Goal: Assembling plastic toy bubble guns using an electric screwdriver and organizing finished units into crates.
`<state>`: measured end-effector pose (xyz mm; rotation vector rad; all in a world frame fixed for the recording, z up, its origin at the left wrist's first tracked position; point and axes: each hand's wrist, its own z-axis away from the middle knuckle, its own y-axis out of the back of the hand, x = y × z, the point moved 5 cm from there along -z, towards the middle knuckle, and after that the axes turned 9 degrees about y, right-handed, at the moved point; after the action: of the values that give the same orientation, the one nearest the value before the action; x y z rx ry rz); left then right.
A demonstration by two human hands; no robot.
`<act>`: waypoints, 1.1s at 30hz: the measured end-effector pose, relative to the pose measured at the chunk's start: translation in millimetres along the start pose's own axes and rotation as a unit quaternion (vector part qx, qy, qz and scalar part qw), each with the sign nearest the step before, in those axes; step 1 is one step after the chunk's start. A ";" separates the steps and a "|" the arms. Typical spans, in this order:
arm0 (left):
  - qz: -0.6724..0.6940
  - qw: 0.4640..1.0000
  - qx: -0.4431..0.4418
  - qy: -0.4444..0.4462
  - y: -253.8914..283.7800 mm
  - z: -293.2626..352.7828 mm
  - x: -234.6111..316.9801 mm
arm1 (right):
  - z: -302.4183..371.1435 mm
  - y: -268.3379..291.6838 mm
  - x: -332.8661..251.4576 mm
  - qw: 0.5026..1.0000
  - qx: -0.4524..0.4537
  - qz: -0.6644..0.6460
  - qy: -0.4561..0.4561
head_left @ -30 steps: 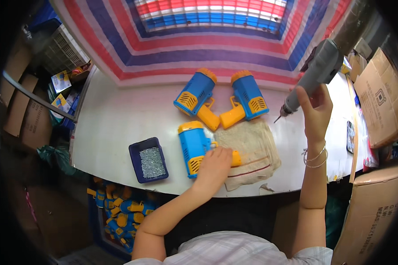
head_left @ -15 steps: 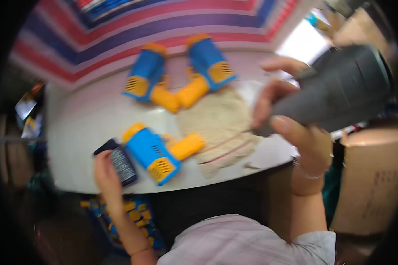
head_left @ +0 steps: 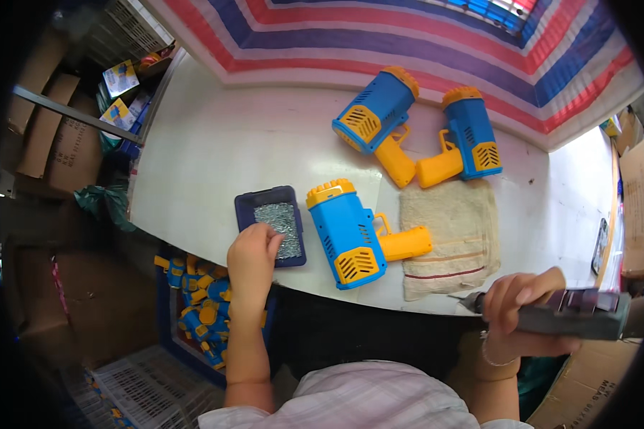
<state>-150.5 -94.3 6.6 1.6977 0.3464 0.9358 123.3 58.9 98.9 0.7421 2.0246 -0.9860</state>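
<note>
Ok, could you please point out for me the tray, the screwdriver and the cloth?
Tray [head_left: 268, 196]: head view, bare inner side along its far edge.
Screwdriver [head_left: 587, 323]: head view, on its grey body.
Cloth [head_left: 451, 227]: head view, near its middle.

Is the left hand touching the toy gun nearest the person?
Apart. The head view shows some small screws and the dark tray's right rim between the left hand and that toy gun.

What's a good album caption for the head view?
Left hand at the screws, right hand holding a driver, three toys on the table.
</note>
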 end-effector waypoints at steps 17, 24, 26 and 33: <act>0.682 0.501 -0.484 0.221 -68.9 94.6 130.3 | 1.7 -8.9 -25.6 0.977 -0.122 -0.155 0.085; 0.665 0.485 -0.521 0.225 -68.1 94.3 131.2 | 0.8 -5.1 -27.3 0.974 -0.121 -0.165 0.094; 0.662 0.486 -0.526 0.223 -69.8 95.1 131.3 | 0.4 -5.7 -27.3 0.973 -0.129 -0.167 0.091; 0.590 0.482 -0.630 0.152 -68.6 94.9 139.0 | 7.5 -10.8 -19.5 0.974 -0.136 -0.173 0.052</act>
<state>23.9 -44.9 -6.4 0.0596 -1.2749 1.7657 128.7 43.6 116.0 0.3047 2.3722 -0.8454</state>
